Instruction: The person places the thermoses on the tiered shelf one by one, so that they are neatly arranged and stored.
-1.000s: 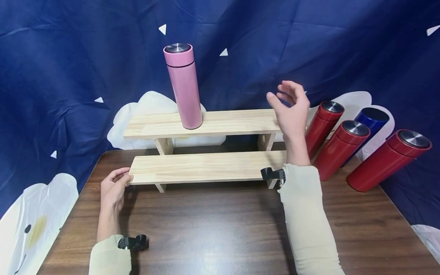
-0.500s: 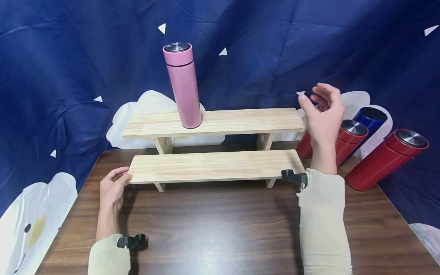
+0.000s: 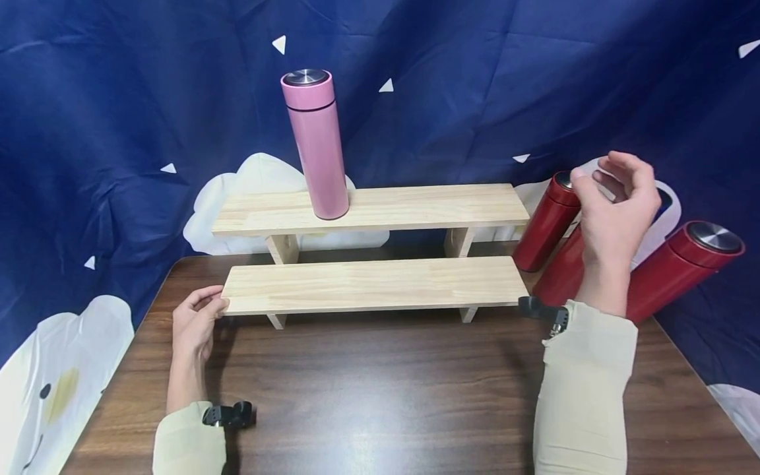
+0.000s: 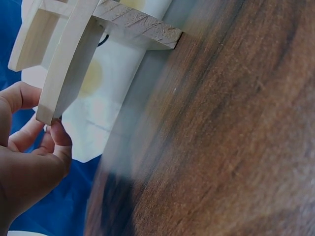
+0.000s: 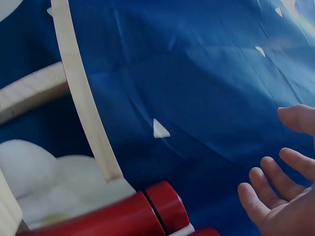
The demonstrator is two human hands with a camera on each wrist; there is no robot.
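In the head view, my left hand (image 3: 192, 323) pinches the left end of the lower board of a two-tier wooden shelf (image 3: 374, 284); the left wrist view shows the thumb and fingers on either side of the board end (image 4: 47, 110). A pink thermos (image 3: 317, 152) with a silver lid stands on the upper board. My right hand (image 3: 617, 211) hangs in the air with loosely bent fingers and holds nothing. It overlaps a red thermos (image 3: 564, 270) and most of a blue thermos (image 3: 663, 201). Another red thermos (image 3: 546, 221) stands beside the shelf, and one more red thermos (image 3: 677, 270) farther right.
Everything stands on a dark brown wooden table (image 3: 368, 382). Behind hangs a blue cloth (image 3: 427, 125) with white shapes. The red and blue thermoses crowd the table's right side, close to the shelf's right end. Both wrists carry a black camera mount (image 3: 228, 415).
My right hand has moved steadily to the right, from above the shelf's right end to over the red and blue thermoses. The left hand keeps its place on the board.
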